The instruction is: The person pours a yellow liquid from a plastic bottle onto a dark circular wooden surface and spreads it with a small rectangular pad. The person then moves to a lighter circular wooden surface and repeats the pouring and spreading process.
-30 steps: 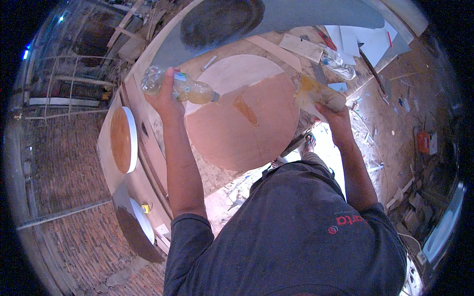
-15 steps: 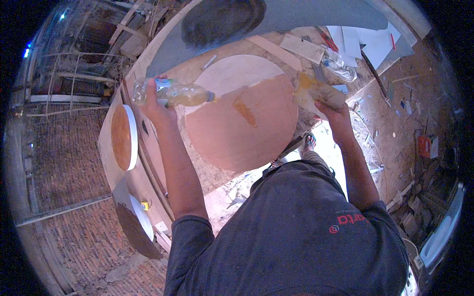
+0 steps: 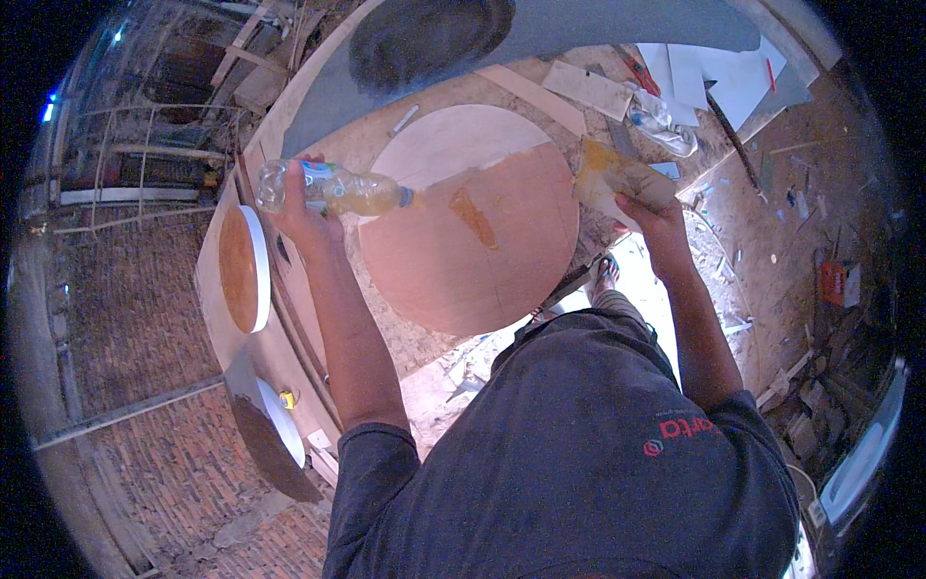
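Note:
My left hand (image 3: 311, 224) is wrapped round a clear plastic bottle (image 3: 362, 193) that lies nearly level, its neck pointing right. Yellowish liquid shows inside it. The bottle's neck is over the left part of a round wooden board (image 3: 424, 280), pale along its far side and pinkish-brown elsewhere. A streak of amber-brown glue-like liquid (image 3: 473, 218) runs across the board's middle. At the board's right edge, my right hand (image 3: 651, 217) grips a flat, stiff sheet (image 3: 617, 183), beige with yellow-brown stains on its far end.
Beyond the board stands a grey curved panel (image 3: 579, 29) with a dark patch. Wood offcuts (image 3: 588, 89), a crumpled clear plastic bag (image 3: 661, 127) and white sheets (image 3: 743, 82) lie at the far right. To the left are a white-edged round piece (image 3: 246, 270) and a yellow tape measure (image 3: 287, 399).
The bottle's neck has dipped slightly toward me. My right hand keeps the stained sheet in about the same place, and the streak looks unchanged.

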The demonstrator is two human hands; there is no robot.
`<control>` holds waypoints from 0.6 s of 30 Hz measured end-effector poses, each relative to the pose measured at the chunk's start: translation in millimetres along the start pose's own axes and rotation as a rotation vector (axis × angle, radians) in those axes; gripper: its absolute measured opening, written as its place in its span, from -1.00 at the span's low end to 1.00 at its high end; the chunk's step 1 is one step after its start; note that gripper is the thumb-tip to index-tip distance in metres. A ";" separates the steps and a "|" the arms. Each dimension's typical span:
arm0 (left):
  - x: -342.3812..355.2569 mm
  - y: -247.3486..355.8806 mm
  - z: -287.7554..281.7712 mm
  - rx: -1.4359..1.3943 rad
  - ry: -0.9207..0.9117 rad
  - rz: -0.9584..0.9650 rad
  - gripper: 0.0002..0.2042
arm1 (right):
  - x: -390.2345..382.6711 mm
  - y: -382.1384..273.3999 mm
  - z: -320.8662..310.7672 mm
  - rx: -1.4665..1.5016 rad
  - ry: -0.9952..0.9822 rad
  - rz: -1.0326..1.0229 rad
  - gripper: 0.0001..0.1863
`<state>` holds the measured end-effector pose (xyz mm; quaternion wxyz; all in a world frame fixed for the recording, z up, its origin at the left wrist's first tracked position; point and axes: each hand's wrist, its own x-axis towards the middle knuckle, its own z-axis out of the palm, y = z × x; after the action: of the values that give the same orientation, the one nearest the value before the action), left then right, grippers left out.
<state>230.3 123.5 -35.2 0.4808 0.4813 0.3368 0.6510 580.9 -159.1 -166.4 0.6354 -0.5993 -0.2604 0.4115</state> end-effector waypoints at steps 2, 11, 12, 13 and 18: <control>-2.2 0.2 2.0 -0.001 -0.022 0.014 -0.73 | -0.1 -2.2 -0.6 0.013 0.013 0.054 -0.54; -9.1 0.5 14.2 0.018 -0.053 0.040 -0.74 | 3.0 -4.0 -4.5 0.050 0.003 0.033 -0.55; -9.0 -0.6 14.9 0.022 -0.043 0.044 -0.74 | 3.8 -3.6 -4.9 0.043 0.002 0.029 -0.55; -9.2 -1.2 15.3 0.030 -0.044 0.048 -0.74 | 4.0 -4.3 -4.9 0.055 0.000 0.033 -0.56; -11.9 -0.1 22.5 0.053 -0.046 0.068 -0.74 | 5.1 -10.8 -5.6 0.059 0.002 0.080 -0.56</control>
<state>252.5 111.7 -32.0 0.4530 0.5200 0.3262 0.6465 590.5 -157.3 -157.5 0.6359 -0.5909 -0.2233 0.4433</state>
